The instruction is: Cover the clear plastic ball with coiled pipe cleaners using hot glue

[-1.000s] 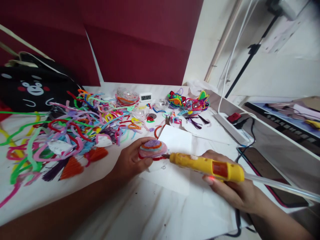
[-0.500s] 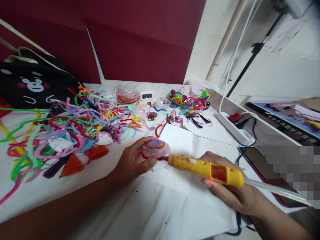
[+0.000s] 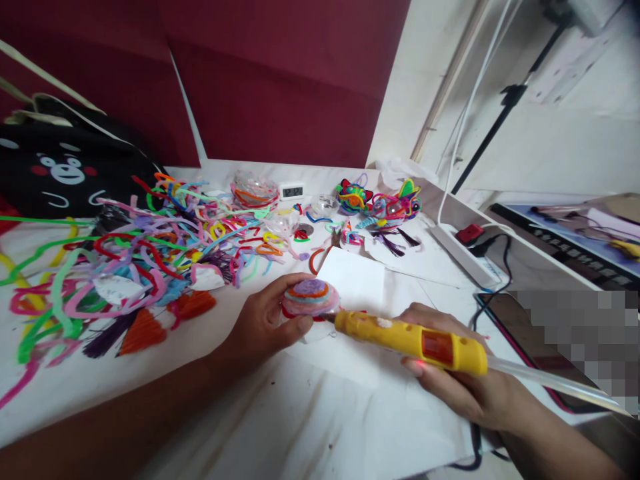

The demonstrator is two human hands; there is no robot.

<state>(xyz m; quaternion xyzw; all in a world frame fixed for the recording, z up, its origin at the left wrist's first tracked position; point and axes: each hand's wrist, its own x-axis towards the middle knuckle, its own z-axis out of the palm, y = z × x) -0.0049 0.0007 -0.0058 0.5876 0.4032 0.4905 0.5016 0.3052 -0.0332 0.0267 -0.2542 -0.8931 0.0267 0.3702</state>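
My left hand (image 3: 273, 313) is closed around the side of a small dome wound with pipe cleaners (image 3: 311, 293), in purple, orange, blue and pink rings with red at its lower rim. In my right hand (image 3: 450, 373) is a yellow hot glue gun (image 3: 410, 340), a clear glue stick (image 3: 555, 383) poking out of its back end. The gun's dark nozzle is at the dome's lower right edge; whether it touches cannot be made out. Under the dome lies white paper (image 3: 353, 277).
A heap of coloured pipe cleaners (image 3: 150, 247) and orange tassels (image 3: 145, 331) covers the left. Behind stand clear plastic domes (image 3: 283, 222), a small digital clock (image 3: 291, 191) and finished-looking pipe-cleaner ornaments (image 3: 395, 208). A power strip (image 3: 467, 257) with cords lies right, beside a dark phone-like slab (image 3: 520, 333).
Almost nothing differs. The view has shifted very slightly, and both hands keep their hold on the dome and the glue gun.
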